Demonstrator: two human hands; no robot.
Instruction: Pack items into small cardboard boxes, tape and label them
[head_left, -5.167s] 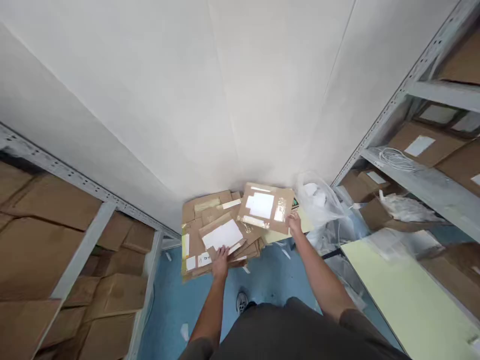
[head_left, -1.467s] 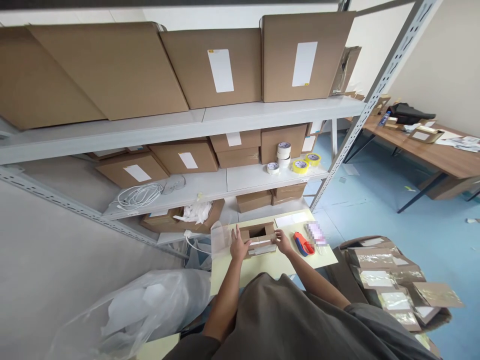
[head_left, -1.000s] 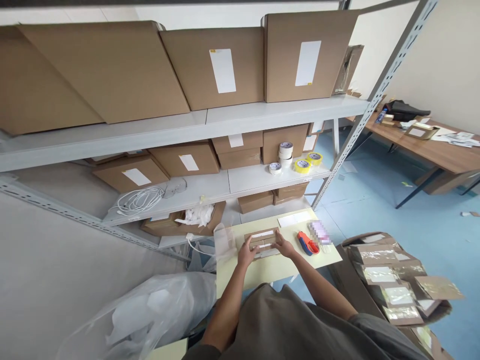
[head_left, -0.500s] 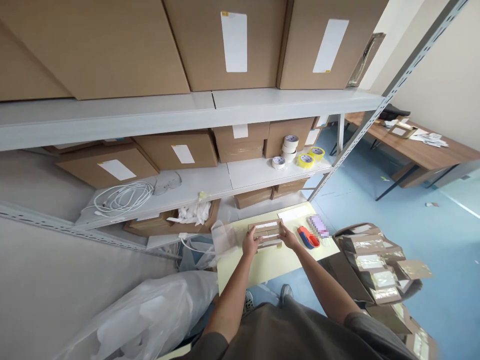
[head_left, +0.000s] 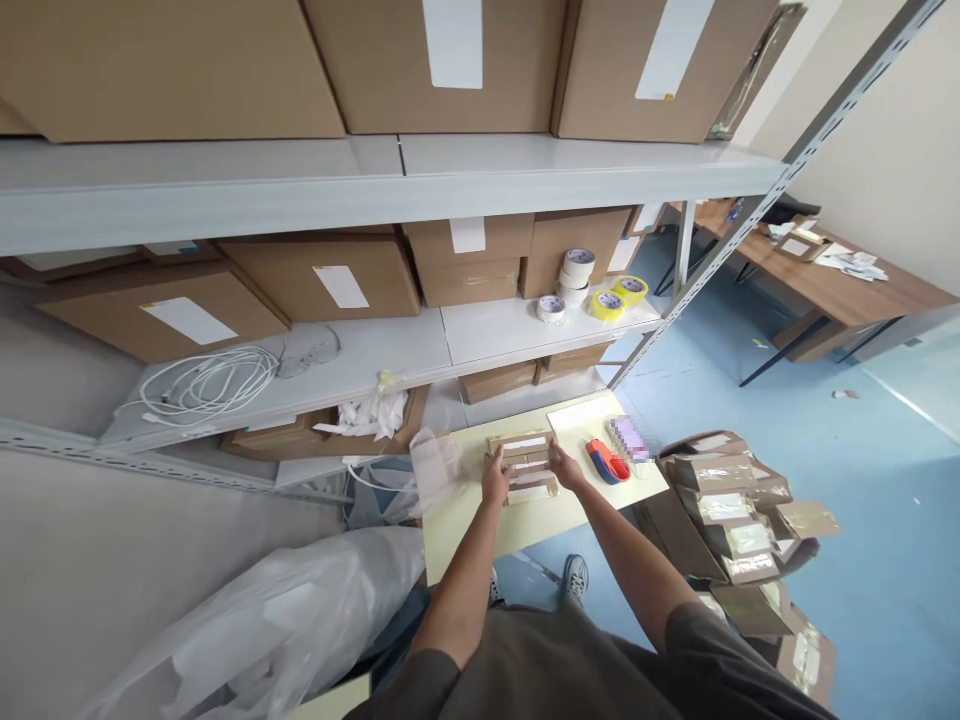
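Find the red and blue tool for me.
In the head view, the red and blue tool lies on the pale yellow table, right of the box and right hand, beside the purple item.

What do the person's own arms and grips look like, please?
The left grip and right grip are bare hands, without gloves. The left forearm and right forearm are bare too, with no watch or bracelet visible. The left sleeve and right sleeve are short and dark grey-brown, with no visible markings.
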